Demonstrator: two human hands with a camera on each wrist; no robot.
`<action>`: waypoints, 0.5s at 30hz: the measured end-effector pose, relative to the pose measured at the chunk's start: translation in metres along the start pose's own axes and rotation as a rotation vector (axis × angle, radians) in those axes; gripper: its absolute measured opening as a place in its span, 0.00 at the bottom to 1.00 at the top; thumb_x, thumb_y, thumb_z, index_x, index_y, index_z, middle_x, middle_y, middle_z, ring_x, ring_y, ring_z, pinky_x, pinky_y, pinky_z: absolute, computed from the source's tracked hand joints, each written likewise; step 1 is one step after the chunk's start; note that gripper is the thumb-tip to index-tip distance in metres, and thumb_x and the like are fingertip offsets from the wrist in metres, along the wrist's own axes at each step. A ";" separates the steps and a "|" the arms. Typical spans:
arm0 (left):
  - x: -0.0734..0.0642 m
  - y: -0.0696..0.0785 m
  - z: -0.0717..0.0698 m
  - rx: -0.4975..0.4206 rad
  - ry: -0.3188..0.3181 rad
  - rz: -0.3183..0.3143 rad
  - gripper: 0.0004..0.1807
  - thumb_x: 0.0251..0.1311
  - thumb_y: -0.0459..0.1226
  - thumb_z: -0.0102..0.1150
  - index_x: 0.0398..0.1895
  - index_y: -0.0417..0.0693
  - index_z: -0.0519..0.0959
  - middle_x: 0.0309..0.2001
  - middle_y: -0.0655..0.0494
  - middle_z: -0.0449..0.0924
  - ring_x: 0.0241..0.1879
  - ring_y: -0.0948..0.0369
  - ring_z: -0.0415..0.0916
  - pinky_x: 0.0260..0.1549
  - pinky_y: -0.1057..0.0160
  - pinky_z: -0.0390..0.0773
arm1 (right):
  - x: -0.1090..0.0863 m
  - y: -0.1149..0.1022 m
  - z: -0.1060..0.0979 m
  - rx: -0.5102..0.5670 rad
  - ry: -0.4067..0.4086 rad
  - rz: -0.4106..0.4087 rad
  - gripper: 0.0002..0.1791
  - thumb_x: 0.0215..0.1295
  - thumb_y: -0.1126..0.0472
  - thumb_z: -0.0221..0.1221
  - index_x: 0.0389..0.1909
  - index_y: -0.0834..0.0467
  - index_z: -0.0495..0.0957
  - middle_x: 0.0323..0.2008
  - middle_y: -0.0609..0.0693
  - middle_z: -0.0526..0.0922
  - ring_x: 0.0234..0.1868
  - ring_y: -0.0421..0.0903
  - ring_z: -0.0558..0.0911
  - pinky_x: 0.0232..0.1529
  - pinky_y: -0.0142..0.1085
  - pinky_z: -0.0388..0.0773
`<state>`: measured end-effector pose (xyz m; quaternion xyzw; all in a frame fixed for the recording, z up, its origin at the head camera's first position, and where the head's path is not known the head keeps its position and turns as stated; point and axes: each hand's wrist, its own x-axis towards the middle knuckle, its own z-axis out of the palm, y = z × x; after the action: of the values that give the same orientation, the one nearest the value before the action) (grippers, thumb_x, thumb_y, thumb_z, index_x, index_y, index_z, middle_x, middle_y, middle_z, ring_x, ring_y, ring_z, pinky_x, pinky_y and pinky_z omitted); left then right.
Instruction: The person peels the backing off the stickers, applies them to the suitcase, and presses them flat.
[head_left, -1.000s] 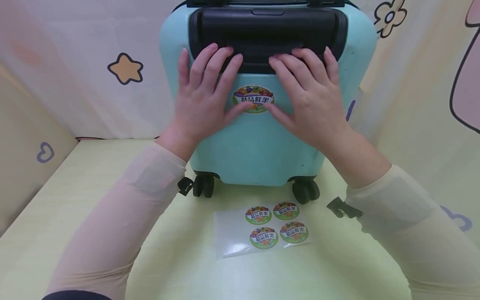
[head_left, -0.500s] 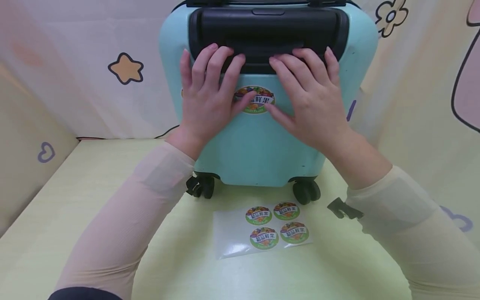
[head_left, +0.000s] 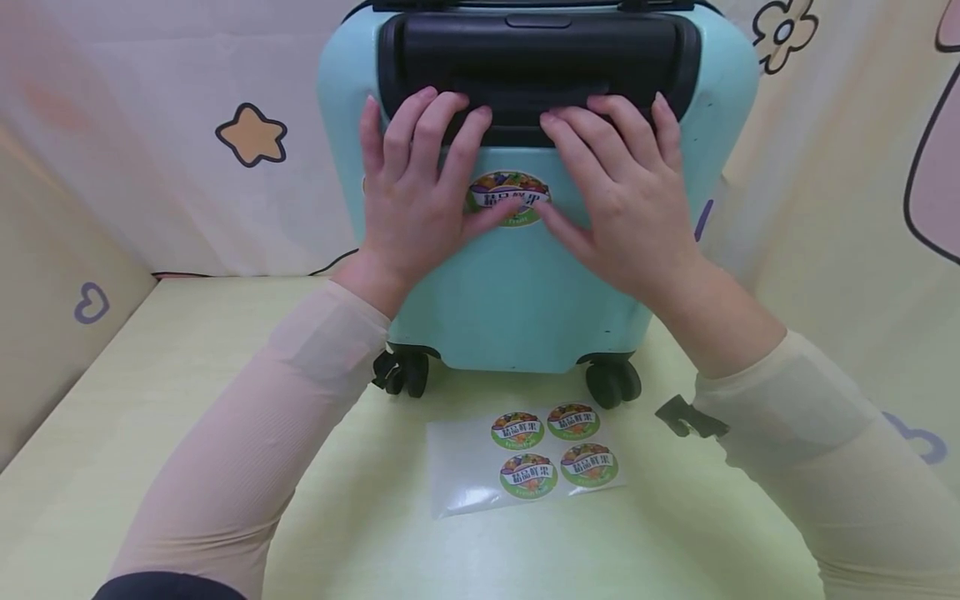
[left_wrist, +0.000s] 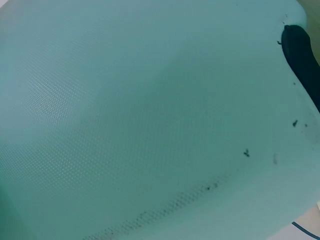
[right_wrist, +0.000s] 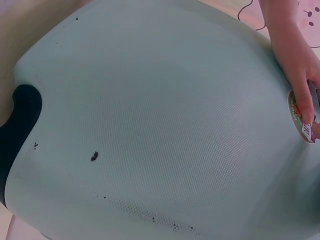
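A light teal suitcase [head_left: 517, 300] stands upright with a black handle panel [head_left: 536, 62] across its upper front. An oval fruit sticker [head_left: 510, 179] lies on the shell just below that panel. My left hand [head_left: 420, 183] has its fingertips on the panel's lower part, its thumb lying across the sticker. My right hand [head_left: 626, 192] spreads its fingers along the panel on the other side, thumb tip at the sticker's right edge. The right wrist view shows the left hand [right_wrist: 295, 55] with its thumb on the sticker [right_wrist: 295, 110]. The left wrist view holds only the suitcase shell [left_wrist: 150, 115].
A clear sheet [head_left: 457, 467] with several oval fruit stickers [head_left: 528, 475] lies on the pale table [head_left: 360, 533] before the suitcase. Black wheels [head_left: 613, 382] stand on the table. A patterned curtain [head_left: 172, 183] hangs behind and at the sides.
My left hand has shifted slightly right, its thumb moving further across the sticker and then a little down. The right hand stays in about the same place.
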<state>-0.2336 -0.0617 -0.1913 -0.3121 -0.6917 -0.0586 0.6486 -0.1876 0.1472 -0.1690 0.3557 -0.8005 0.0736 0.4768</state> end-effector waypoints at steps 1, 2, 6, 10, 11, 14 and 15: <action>0.000 0.000 0.000 -0.002 0.002 0.001 0.38 0.53 0.65 0.52 0.56 0.46 0.69 0.54 0.45 0.68 0.59 0.50 0.59 0.63 0.44 0.47 | 0.000 0.000 0.000 0.001 0.000 0.002 0.31 0.59 0.52 0.61 0.62 0.59 0.68 0.59 0.56 0.71 0.63 0.54 0.61 0.66 0.53 0.40; 0.000 0.001 0.000 -0.003 0.004 0.000 0.39 0.52 0.65 0.52 0.56 0.46 0.69 0.54 0.45 0.68 0.59 0.50 0.59 0.63 0.44 0.47 | 0.000 0.000 0.000 0.003 0.000 0.003 0.31 0.59 0.52 0.60 0.62 0.59 0.68 0.59 0.56 0.71 0.63 0.54 0.61 0.66 0.53 0.40; 0.000 0.001 0.000 -0.001 0.000 0.001 0.41 0.50 0.67 0.52 0.56 0.46 0.69 0.54 0.45 0.68 0.59 0.50 0.59 0.63 0.44 0.47 | -0.001 0.001 0.001 0.010 0.010 -0.002 0.29 0.60 0.53 0.60 0.61 0.59 0.69 0.59 0.56 0.71 0.63 0.54 0.62 0.66 0.52 0.41; -0.001 0.002 0.000 0.006 -0.014 0.003 0.43 0.49 0.68 0.51 0.57 0.46 0.69 0.55 0.45 0.67 0.59 0.50 0.58 0.63 0.43 0.47 | -0.001 0.003 0.002 0.016 0.019 -0.013 0.27 0.61 0.55 0.59 0.61 0.59 0.69 0.58 0.56 0.72 0.63 0.55 0.62 0.66 0.52 0.41; -0.001 0.002 -0.001 0.008 -0.015 0.005 0.43 0.49 0.69 0.51 0.57 0.45 0.68 0.55 0.45 0.67 0.59 0.50 0.58 0.63 0.43 0.46 | -0.001 0.004 0.002 0.017 0.021 -0.014 0.27 0.61 0.56 0.59 0.61 0.58 0.69 0.58 0.56 0.72 0.63 0.54 0.62 0.66 0.52 0.41; -0.001 0.002 -0.001 0.011 -0.029 0.008 0.45 0.48 0.70 0.50 0.59 0.46 0.67 0.56 0.44 0.67 0.60 0.50 0.57 0.63 0.43 0.46 | 0.000 0.006 0.004 0.022 0.036 -0.018 0.24 0.63 0.58 0.57 0.60 0.58 0.70 0.58 0.56 0.73 0.62 0.54 0.63 0.67 0.52 0.42; -0.001 0.002 -0.001 0.014 -0.035 0.005 0.45 0.48 0.70 0.49 0.59 0.46 0.67 0.56 0.44 0.66 0.60 0.50 0.57 0.63 0.43 0.45 | 0.000 0.006 0.004 0.024 0.041 -0.017 0.23 0.64 0.59 0.56 0.60 0.58 0.71 0.57 0.56 0.73 0.62 0.54 0.63 0.67 0.52 0.42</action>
<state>-0.2313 -0.0607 -0.1928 -0.3104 -0.7024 -0.0466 0.6389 -0.1942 0.1501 -0.1699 0.3667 -0.7866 0.0865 0.4892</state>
